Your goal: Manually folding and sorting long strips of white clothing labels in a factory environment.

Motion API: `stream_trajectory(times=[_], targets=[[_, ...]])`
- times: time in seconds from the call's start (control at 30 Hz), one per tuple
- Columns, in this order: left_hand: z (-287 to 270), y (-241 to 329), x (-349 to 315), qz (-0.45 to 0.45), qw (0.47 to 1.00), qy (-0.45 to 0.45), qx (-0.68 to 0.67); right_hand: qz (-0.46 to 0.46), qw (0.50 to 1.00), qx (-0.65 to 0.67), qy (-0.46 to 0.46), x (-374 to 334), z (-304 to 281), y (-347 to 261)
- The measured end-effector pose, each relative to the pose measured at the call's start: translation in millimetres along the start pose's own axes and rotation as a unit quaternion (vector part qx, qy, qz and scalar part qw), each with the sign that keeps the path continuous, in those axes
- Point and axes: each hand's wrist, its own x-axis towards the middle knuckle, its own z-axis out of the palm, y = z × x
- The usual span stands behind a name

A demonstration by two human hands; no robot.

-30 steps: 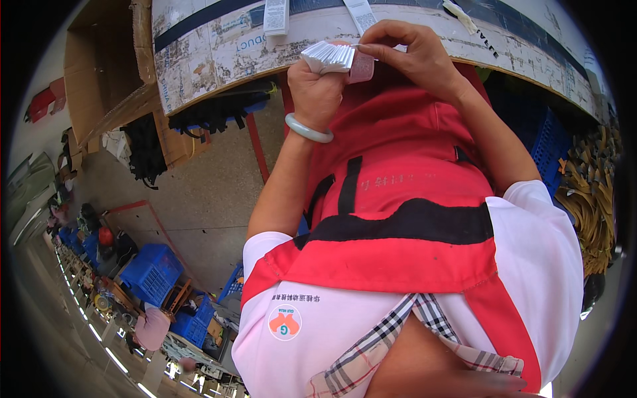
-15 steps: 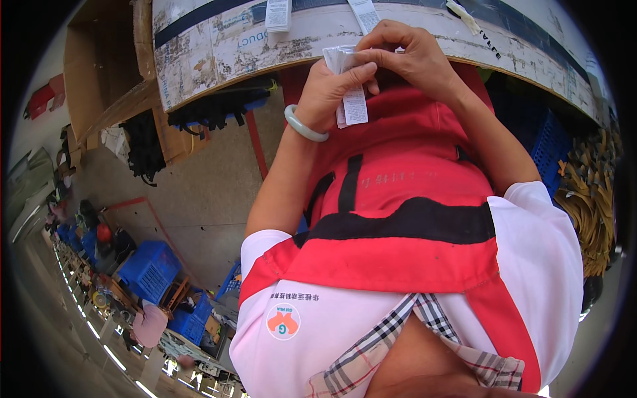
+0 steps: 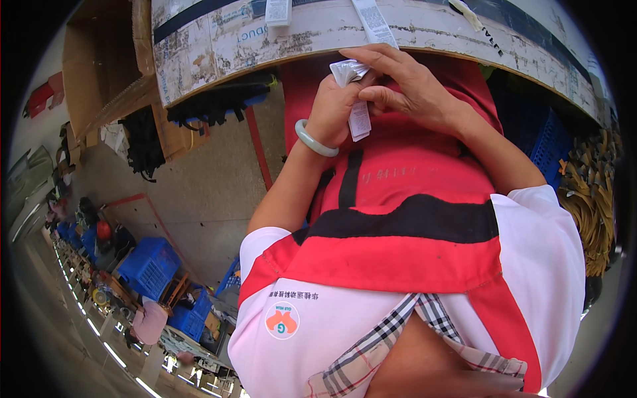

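My left hand, with a pale bangle at the wrist, is closed around a stack of white printed labels. The top of the stack is bent and fanned, while its lower end sticks out below the fingers. My right hand lies over the stack from the other side, fingers across the top and thumb against it. Its grip is partly hidden. Just beyond the hands, a strip of white labels hangs over the table edge. Another white label stack lies farther left on the table.
The worn, taped table spans the far side. At left are an open cardboard box and black straps. Blue crates stand behind at lower left. On the right are a blue crate and hanging brown strips.
Both hands and the label stack have moved slightly down toward my body. My right hand has gone from pinching at the top of the stack to covering its side.
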Motion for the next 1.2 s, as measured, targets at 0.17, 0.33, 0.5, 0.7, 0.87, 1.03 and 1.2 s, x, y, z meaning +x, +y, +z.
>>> stream_trajectory(times=[0.17,0.33,0.5,0.7,0.87,1.03,1.2], targets=[[8.7,-10.7,-4.9,-0.016,0.996,0.087,-0.020,-0.001,0.998,-0.054,-0.035,-10.2,6.3,1.3],[0.6,-16.7,-8.6,-0.036,0.999,0.019,-0.028,0.051,0.994,0.052,-0.080,-5.6,-8.7,-0.5],[8.1,-16.1,-12.1,-0.035,0.999,0.024,-0.009,0.113,0.974,0.164,-0.109,-0.3,-17.5,-0.1],[9.2,-13.6,-12.2,-0.039,0.998,0.026,-0.032,0.084,0.977,0.193,-0.037,-4.7,-21.3,5.8],[10.1,-13.5,-12.5,-0.053,0.998,0.009,-0.035,0.029,0.989,0.131,-0.056,-4.2,-26.1,4.2],[4.0,-19.8,-11.5,-0.052,0.998,0.001,-0.039,-0.005,0.995,0.050,-0.089,-6.7,-29.6,-0.6],[6.2,-21.7,-11.7,-0.058,0.998,0.007,-0.036,-0.033,0.996,-0.032,-0.070,-9.1,-26.6,0.0]])
